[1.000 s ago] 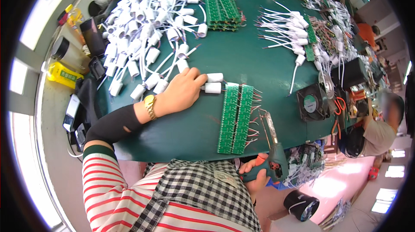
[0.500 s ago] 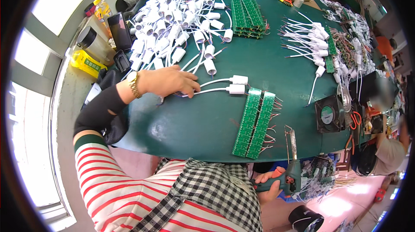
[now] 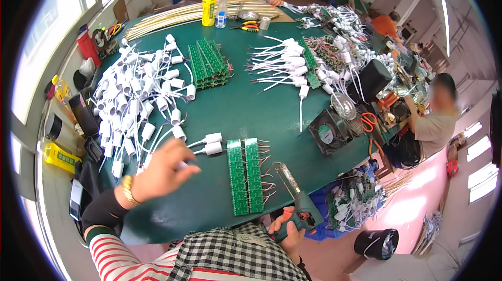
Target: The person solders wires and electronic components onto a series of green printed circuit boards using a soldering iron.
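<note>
My left hand, slightly blurred, is above the table's near left part. Its thumb and fingers stand apart; a small pale patch shows between them, which I cannot make out. Just beyond it lie two white cylindrical lamp sockets with white wires, their ends close to two long green circuit-board panels lying side by side. Thin wires stick out along the panels' right side. My right hand grips a teal soldering gun at the table's front edge, its long metal tip pointing up and left.
A big heap of white sockets covers the left. Stacked green panels lie farther back, with a row of wired sockets right of them. A black fan stands at right. A yellow bottle stands far back. Co-workers sit beyond and at right.
The view has swung up and right. My left hand has come off the sockets' wires and drawn back toward me. My right hand still holds the soldering gun.
</note>
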A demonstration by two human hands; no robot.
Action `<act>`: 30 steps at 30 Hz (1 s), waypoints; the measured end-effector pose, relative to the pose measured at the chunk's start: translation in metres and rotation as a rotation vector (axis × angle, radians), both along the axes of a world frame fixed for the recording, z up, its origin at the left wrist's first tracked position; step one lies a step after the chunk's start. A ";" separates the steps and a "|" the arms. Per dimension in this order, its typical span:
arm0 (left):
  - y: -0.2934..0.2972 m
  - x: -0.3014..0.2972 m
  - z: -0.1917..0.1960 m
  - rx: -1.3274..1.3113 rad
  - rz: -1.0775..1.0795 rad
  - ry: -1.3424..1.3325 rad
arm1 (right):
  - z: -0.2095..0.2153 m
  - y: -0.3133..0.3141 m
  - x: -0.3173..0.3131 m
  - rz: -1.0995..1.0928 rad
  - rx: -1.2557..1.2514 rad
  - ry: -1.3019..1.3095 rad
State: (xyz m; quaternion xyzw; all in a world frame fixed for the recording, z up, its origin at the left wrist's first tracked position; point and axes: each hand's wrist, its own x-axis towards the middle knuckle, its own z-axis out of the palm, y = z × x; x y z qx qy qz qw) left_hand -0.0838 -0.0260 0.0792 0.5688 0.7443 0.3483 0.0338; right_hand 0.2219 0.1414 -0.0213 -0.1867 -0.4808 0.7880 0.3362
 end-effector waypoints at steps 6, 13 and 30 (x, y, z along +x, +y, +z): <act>0.046 0.031 -0.051 -0.105 -0.226 -0.297 | 0.001 0.000 0.000 0.040 0.023 -0.030; 0.074 0.020 -0.082 0.108 -0.299 0.077 | 0.003 -0.005 0.003 0.019 -0.062 -0.068; 0.094 -0.007 -0.092 0.061 0.134 0.002 | 0.007 0.010 -0.041 0.157 -0.058 -0.126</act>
